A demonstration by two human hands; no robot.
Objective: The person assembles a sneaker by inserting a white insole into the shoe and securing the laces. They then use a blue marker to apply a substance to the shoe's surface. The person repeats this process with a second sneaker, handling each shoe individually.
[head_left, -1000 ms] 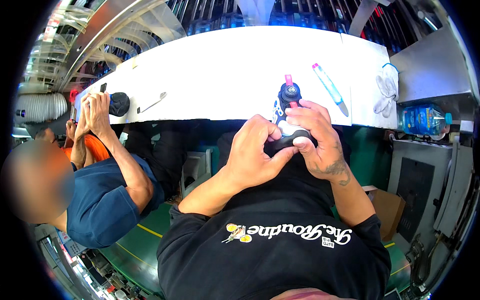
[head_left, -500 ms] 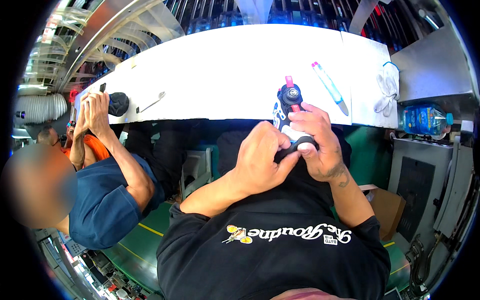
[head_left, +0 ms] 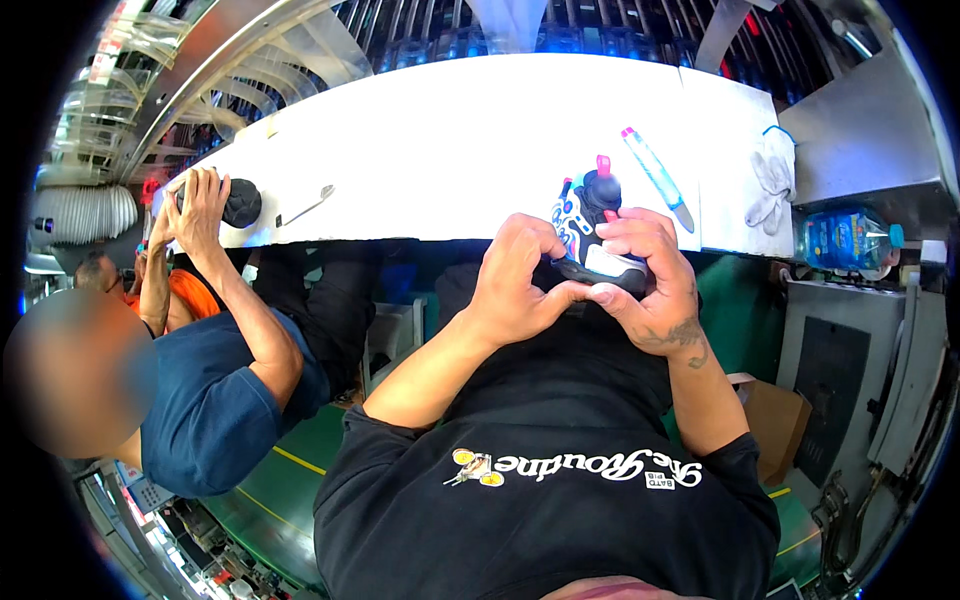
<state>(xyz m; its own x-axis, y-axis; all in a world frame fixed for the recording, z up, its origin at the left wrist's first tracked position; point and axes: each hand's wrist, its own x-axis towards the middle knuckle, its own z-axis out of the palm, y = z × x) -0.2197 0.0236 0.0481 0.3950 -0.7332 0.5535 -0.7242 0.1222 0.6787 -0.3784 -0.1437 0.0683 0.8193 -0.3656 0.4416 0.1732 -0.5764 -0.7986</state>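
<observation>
shoe (head_left: 583,228) now a little farther right

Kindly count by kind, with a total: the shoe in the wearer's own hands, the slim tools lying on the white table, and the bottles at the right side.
Shoe, between left hand and right hand: 1
Slim tools, blue one and grey one: 2
Bottle: 1
Total: 4

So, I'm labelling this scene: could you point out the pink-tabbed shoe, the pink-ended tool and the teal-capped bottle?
Pink-tabbed shoe (head_left: 576,230), head view: patterned side of its upper.
Pink-ended tool (head_left: 655,174), head view: middle of its barrel.
Teal-capped bottle (head_left: 848,240), head view: its blue label.
</observation>
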